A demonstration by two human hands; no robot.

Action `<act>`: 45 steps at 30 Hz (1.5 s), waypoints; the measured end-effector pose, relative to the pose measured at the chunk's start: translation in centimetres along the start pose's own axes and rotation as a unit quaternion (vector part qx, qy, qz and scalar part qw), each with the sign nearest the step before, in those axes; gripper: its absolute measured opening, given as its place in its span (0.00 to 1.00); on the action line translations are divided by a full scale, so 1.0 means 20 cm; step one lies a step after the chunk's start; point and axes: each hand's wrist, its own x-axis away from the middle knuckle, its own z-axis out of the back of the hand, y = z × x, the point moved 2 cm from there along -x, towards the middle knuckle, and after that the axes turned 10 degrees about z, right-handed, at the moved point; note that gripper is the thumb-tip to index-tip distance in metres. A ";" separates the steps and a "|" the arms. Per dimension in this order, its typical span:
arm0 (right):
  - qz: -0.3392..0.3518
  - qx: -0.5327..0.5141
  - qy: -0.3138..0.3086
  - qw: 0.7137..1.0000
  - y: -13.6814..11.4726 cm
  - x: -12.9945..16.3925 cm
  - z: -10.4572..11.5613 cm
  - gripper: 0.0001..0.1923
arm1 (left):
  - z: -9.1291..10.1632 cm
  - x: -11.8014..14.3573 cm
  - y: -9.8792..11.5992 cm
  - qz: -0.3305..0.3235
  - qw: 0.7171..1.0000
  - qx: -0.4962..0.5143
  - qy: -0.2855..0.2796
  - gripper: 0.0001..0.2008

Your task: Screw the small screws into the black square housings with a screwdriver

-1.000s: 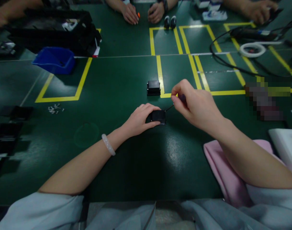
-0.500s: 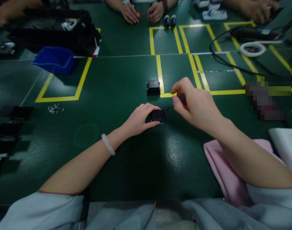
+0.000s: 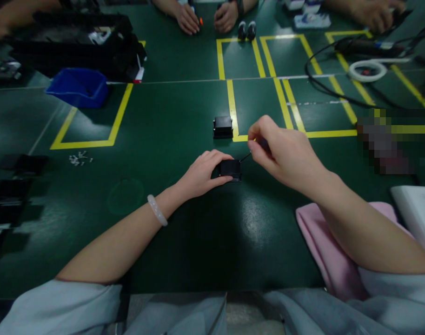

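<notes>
My left hand (image 3: 203,176) grips a small black box-shaped part (image 3: 230,168) on the green table, thumb along its near side and fingers along its far side. In my right hand (image 3: 280,151) is a screwdriver (image 3: 245,157); its thin dark shaft slants down to the far right corner of the part, and its handle is mostly hidden in my fingers. Just beyond stands a similar black part (image 3: 222,127), touched by neither hand. Whether a screw sits under the tip is too small to see.
Small silvery screws (image 3: 80,158) lie left, near a blue bin (image 3: 79,88) and a large black tray (image 3: 76,51). Several black parts (image 3: 10,195) line the left edge. A pink cloth (image 3: 313,228) lies under my right forearm. A co-worker's hands (image 3: 189,19) rest across the table.
My right hand's fingers have shifted very slightly to the left and turned a little around the screwdriver. My left hand and the black part stay in place.
</notes>
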 end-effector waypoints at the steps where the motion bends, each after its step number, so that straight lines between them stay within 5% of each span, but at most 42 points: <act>1: 0.002 0.002 -0.005 1.000 0.00 0.00 0.00 0.10 | 0.00 0.00 0.00 0.001 1.000 0.000 0.000 0.19; 45: -0.033 0.001 -0.005 0.999 0.02 0.00 0.01 0.12 | 0.01 0.00 0.01 0.005 1.000 0.000 -0.006 0.18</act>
